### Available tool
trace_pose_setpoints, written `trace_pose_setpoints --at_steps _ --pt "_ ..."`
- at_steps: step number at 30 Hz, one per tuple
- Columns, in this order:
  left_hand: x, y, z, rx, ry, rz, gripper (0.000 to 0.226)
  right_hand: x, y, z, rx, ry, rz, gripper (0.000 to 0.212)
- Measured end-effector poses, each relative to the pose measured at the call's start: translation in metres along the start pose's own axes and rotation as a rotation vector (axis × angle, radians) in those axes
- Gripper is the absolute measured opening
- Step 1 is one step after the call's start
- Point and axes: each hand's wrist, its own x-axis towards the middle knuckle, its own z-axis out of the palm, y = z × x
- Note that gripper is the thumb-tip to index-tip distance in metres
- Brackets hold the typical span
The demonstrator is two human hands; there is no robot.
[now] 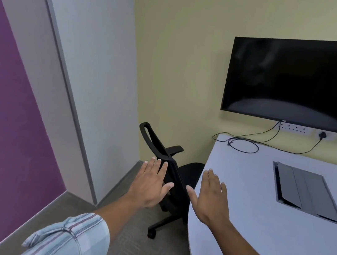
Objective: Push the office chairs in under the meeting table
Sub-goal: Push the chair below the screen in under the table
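Note:
A black office chair (174, 173) stands at the left edge of the white meeting table (264, 211), its seat partly under the tabletop and its backrest seen edge-on. My left hand (151, 183) is stretched out flat, fingers apart, just left of the backrest; whether it touches the backrest I cannot tell. My right hand (212, 197) is also flat and spread, hovering over the table's left edge to the right of the backrest. Neither hand holds anything. The chair's base shows one wheeled leg on the carpet.
A dark wall screen (302, 82) hangs above the table's far end, with cables (246, 143) trailing onto the tabletop. A grey cable hatch (307, 191) is set in the table. A white pillar (97, 72) and purple wall (1, 101) narrow the carpeted passage on the left.

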Motion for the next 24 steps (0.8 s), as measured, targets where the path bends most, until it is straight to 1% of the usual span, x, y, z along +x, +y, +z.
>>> trace_pose_setpoints --at_steps 6,9,11,13,18,24 --pt "0.095 -0.103 0.014 -0.020 0.017 0.005 0.083 0.095 -0.055 0.035 0.008 0.017 0.031 0.098" --pt "0.141 -0.149 0.020 -0.029 0.020 0.021 0.082 0.141 -0.080 0.049 0.010 0.042 0.042 0.094" --pt "0.164 -0.167 0.024 -0.043 0.003 0.020 0.081 0.160 -0.091 0.055 0.022 0.035 0.034 0.093" --pt "0.192 -0.186 0.032 -0.055 0.008 0.029 0.082 0.187 -0.102 0.067 0.017 0.057 0.023 0.097" --pt "0.263 -0.220 0.055 -0.024 -0.028 0.109 0.082 0.254 -0.117 0.092 0.022 0.062 0.025 0.098" --pt "0.340 -0.255 0.077 0.018 -0.087 0.189 0.082 0.319 -0.127 0.125 0.046 0.016 0.059 0.110"
